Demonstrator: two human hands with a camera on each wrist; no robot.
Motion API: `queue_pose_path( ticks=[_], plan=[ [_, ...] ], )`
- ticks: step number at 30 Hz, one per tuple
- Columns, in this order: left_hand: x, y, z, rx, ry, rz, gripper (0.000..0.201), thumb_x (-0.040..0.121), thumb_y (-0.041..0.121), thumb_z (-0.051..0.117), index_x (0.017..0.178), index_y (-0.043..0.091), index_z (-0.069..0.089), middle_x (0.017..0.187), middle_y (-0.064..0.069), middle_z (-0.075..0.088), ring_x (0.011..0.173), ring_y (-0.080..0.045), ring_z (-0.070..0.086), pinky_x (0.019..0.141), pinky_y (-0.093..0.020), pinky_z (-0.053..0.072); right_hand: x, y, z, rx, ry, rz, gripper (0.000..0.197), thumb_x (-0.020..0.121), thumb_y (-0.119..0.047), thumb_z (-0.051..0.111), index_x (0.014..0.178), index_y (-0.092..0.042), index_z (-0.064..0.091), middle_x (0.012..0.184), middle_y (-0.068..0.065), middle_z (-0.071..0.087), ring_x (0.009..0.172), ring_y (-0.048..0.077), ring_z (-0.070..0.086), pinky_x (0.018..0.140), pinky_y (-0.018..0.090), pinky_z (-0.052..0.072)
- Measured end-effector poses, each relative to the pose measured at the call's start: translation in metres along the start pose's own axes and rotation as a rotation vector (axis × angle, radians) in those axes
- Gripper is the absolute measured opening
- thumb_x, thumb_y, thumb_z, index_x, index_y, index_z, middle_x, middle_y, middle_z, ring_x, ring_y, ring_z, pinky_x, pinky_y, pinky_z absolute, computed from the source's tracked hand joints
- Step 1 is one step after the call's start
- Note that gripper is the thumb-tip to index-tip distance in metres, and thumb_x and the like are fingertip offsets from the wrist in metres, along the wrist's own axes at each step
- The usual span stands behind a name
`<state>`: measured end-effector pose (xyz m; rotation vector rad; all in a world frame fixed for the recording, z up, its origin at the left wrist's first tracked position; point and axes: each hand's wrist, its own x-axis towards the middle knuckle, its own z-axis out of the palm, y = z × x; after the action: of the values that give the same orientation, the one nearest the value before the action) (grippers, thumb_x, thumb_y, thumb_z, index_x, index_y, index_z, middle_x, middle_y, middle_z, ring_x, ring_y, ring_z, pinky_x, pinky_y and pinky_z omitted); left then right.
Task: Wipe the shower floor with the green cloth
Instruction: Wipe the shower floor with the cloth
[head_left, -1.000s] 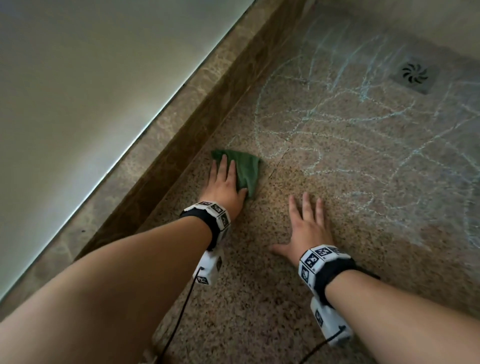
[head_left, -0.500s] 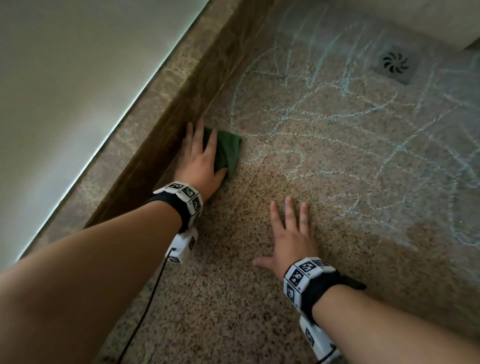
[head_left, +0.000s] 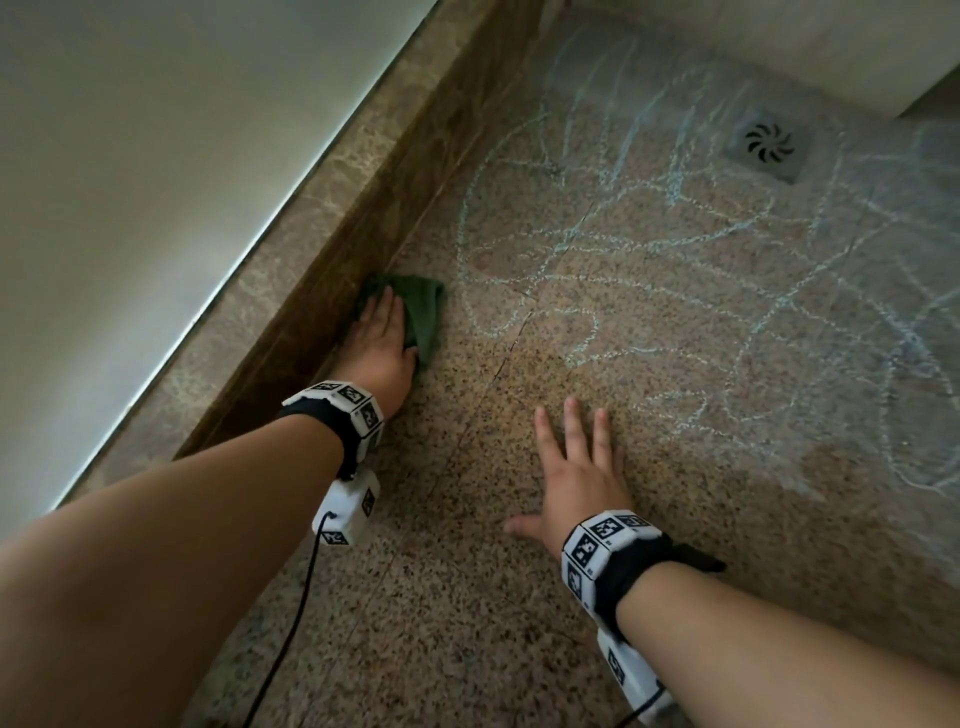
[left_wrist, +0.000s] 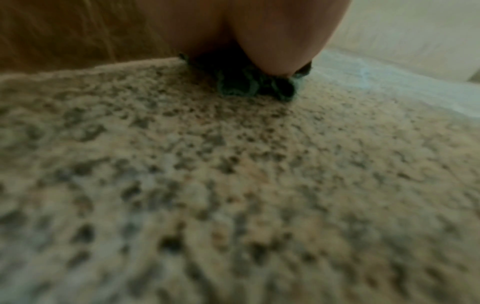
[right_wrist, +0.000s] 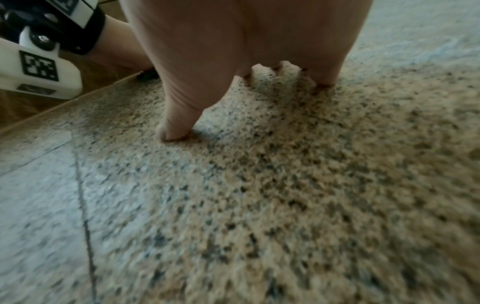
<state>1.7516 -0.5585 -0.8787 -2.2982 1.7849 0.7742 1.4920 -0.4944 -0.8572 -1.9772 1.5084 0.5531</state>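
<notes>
Since a moment ago our left hand (head_left: 378, 347) has stayed hard against the brown stone curb (head_left: 332, 291), and the green cloth (head_left: 423, 312) now bunches ahead of our fingers. Nearest us, our right hand (head_left: 574, 478) lies flat on the speckled shower floor (head_left: 519, 649), fingers straight and slightly spread, holding nothing. Beyond it, our left hand presses the green cloth onto the floor at the foot of the curb, fingers straight on top. Farther out, pale blue scribbles (head_left: 649, 249) cover the floor, reaching toward the square metal drain (head_left: 769, 143).
</notes>
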Motion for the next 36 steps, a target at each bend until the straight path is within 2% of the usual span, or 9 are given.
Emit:
queue_pose_path(
  ticks=[3,7,12,16,20,23,25,30,36],
  plan=[
    [-0.003,0.005,0.001,-0.035,-0.003,-0.013,0.069,0.105,0.028,0.038,0.159,0.012,-0.001,0.165,-0.004,-0.014,0.152,-0.022,-0.011,0.123,-0.036,-0.002,-0.005,0.005,0.001,-0.008,0.036,-0.004,0.131,0.068,-0.076,0.067,0.153,-0.03,-0.023,0.158,0.003,-0.032,0.145,0.034,-0.027,0.121,0.048,-0.004],
    [-0.005,0.005,0.001,0.021,-0.027,0.013,0.067,0.105,0.029,0.036,0.159,0.016,-0.002,0.165,-0.002,-0.016,0.151,-0.024,-0.013,0.122,-0.04,-0.002,-0.021,0.029,0.007,0.022,0.101,0.102,0.136,0.065,-0.084,0.059,0.151,-0.024,-0.027,0.158,0.007,-0.033,0.146,0.032,-0.027,0.122,0.045,-0.004],
    [0.01,0.019,-0.004,0.132,-0.066,0.125,0.069,0.104,0.032,0.035,0.159,0.017,-0.004,0.164,-0.001,-0.019,0.15,-0.027,-0.017,0.122,-0.046,-0.002,-0.039,0.054,0.016,0.028,0.086,0.13,0.13,0.066,-0.087,0.053,0.15,-0.029,-0.027,0.157,0.003,-0.035,0.146,0.029,-0.028,0.122,0.042,-0.001],
    [0.005,0.079,0.008,0.19,-0.095,0.268,0.071,0.103,0.028,0.035,0.158,0.02,-0.008,0.164,0.0,-0.021,0.15,-0.026,-0.02,0.12,-0.045,-0.007,-0.051,0.058,0.023,0.089,0.092,0.258,0.13,0.066,-0.088,0.054,0.15,-0.031,-0.027,0.158,0.004,-0.033,0.147,0.03,-0.025,0.122,0.043,0.002],
    [-0.048,0.159,0.058,0.282,-0.196,0.519,0.075,0.1,0.024,0.038,0.157,0.02,-0.011,0.163,0.0,-0.023,0.149,-0.026,-0.022,0.12,-0.048,-0.01,-0.052,0.06,0.024,0.132,0.131,0.336,0.134,0.063,-0.086,0.059,0.153,-0.028,-0.022,0.16,0.006,-0.027,0.149,0.03,-0.019,0.122,0.042,0.003],
    [-0.06,0.163,0.067,0.284,-0.203,0.54,0.068,0.104,0.032,0.031,0.158,0.022,-0.01,0.163,0.003,-0.021,0.15,-0.023,-0.021,0.123,-0.045,-0.005,-0.05,0.059,0.026,0.134,0.154,0.356,0.136,0.062,-0.087,0.059,0.153,-0.026,-0.022,0.162,0.007,-0.023,0.149,0.032,-0.018,0.122,0.044,0.005],
    [-0.049,0.143,0.057,0.278,-0.155,0.518,0.068,0.104,0.037,0.028,0.157,0.023,-0.011,0.163,0.004,-0.022,0.149,-0.019,-0.022,0.123,-0.041,-0.007,-0.05,0.061,0.025,0.135,0.133,0.351,0.138,0.061,-0.088,0.059,0.152,-0.026,-0.025,0.161,0.007,-0.026,0.148,0.032,-0.02,0.122,0.044,0.003],
    [-0.016,0.069,0.015,0.189,-0.109,0.175,0.067,0.104,0.04,0.026,0.158,0.022,-0.011,0.163,0.001,-0.024,0.149,-0.022,-0.022,0.121,-0.041,-0.007,-0.049,0.063,0.025,0.13,0.078,0.347,0.138,0.062,-0.089,0.057,0.149,-0.027,-0.031,0.159,0.006,-0.031,0.147,0.033,-0.023,0.122,0.045,0.002],
    [-0.02,0.078,0.02,0.112,-0.143,0.12,0.067,0.105,0.035,0.028,0.157,0.02,-0.012,0.162,0.0,-0.025,0.148,-0.026,-0.025,0.12,-0.045,-0.007,-0.048,0.062,0.023,0.147,0.064,0.34,0.139,0.061,-0.089,0.057,0.148,-0.026,-0.032,0.157,0.008,-0.033,0.146,0.035,-0.025,0.122,0.046,0.001]
  ],
)
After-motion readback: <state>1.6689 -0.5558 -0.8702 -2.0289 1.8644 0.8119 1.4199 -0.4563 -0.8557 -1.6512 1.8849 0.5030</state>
